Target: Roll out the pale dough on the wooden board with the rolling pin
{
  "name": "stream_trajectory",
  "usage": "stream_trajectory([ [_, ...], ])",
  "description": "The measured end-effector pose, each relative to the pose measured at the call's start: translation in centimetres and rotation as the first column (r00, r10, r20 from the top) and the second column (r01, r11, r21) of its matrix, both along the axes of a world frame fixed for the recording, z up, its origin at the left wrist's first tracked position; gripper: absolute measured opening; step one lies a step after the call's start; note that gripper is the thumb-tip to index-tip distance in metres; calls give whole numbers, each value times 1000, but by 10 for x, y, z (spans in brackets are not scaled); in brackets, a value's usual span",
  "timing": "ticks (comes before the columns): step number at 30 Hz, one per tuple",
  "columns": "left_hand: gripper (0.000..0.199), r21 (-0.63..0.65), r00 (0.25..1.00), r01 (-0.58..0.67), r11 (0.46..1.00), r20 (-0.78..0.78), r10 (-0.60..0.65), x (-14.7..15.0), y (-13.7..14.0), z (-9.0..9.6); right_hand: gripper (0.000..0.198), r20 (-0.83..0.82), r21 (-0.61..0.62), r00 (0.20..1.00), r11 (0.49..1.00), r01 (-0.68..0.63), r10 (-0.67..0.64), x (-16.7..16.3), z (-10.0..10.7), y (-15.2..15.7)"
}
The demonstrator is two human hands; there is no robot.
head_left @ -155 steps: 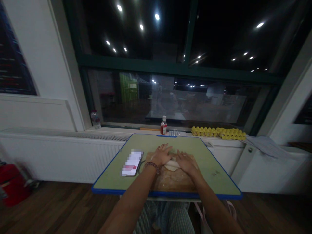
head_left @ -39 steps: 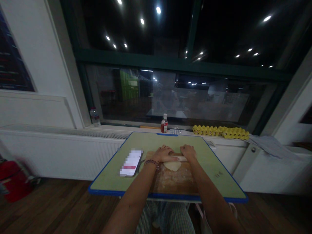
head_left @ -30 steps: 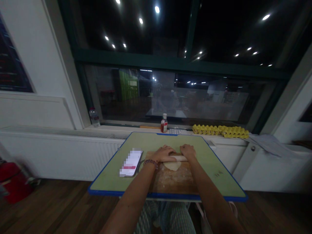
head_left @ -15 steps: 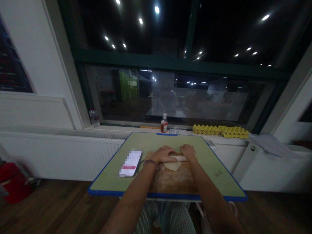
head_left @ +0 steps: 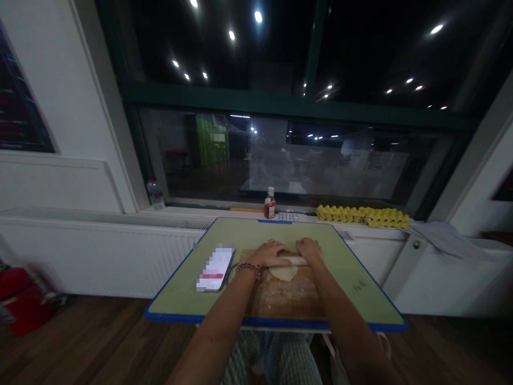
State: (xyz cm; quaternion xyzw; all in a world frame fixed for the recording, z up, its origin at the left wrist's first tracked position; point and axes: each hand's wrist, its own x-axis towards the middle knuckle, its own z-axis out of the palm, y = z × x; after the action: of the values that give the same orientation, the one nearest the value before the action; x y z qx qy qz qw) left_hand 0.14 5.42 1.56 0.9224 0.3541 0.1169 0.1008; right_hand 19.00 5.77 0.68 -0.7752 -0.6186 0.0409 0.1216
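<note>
A pale rolling pin (head_left: pixel 293 261) lies crosswise over a flattened piece of dough (head_left: pixel 284 273) on a floured wooden board (head_left: pixel 288 299). My left hand (head_left: pixel 272 253) is closed over the pin's left part, its thumb pointing right along it. At the other end my right hand (head_left: pixel 309 249) has its fingers curled round the pin. Part of the dough shows on the near side of the pin; the pin and my hands hide its far side. A beaded bracelet (head_left: pixel 247 268) circles my left wrist.
The board sits on a green table (head_left: pixel 352 289) with a blue rim. A phone (head_left: pixel 216 270) lies left of the board. On the windowsill behind stand a small bottle of reddish liquid (head_left: pixel 270 206), yellow egg trays (head_left: pixel 360 215) and a clear plastic bottle (head_left: pixel 155 194).
</note>
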Motion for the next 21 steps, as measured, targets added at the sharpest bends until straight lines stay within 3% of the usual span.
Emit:
stream_trajectory([
  [21,42,6,996,20,1000,82,-20,-2,4,-7,45,-47,-14,999,1000,16,-16,2,-3,4],
])
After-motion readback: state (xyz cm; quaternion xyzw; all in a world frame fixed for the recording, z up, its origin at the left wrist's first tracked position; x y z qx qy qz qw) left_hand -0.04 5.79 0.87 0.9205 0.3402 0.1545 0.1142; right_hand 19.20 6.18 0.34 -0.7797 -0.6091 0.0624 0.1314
